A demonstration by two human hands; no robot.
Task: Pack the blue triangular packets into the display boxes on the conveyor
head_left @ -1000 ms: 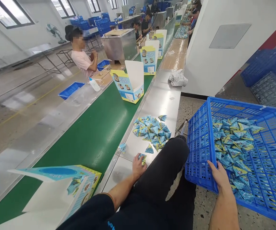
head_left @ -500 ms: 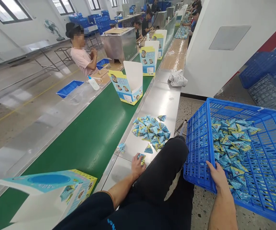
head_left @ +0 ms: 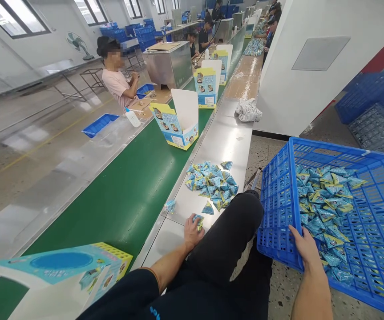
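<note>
My left hand [head_left: 192, 231] rests on the steel side table [head_left: 225, 133] with its fingers closed on a small blue triangular packet [head_left: 198, 219]. A pile of the same packets [head_left: 212, 183] lies just beyond it, with two loose ones nearer. My right hand [head_left: 304, 249] grips the near rim of a blue plastic crate [head_left: 278, 209], held tilted beside my knee. Several packets [head_left: 325, 209] lie inside the crate. My leg in black trousers [head_left: 225, 240] is between the two hands.
A green conveyor belt [head_left: 125, 195] runs along the left of the table, carrying open printed cartons [head_left: 178, 120], one close at the bottom left [head_left: 65, 271]. A folded cloth [head_left: 248, 110] lies further up the table. Other people work along the line. Blue crates [head_left: 375, 102] are stacked at right.
The near carton has slid down and left on the belt. Both hands have stayed in place, and the view has shifted slightly.
</note>
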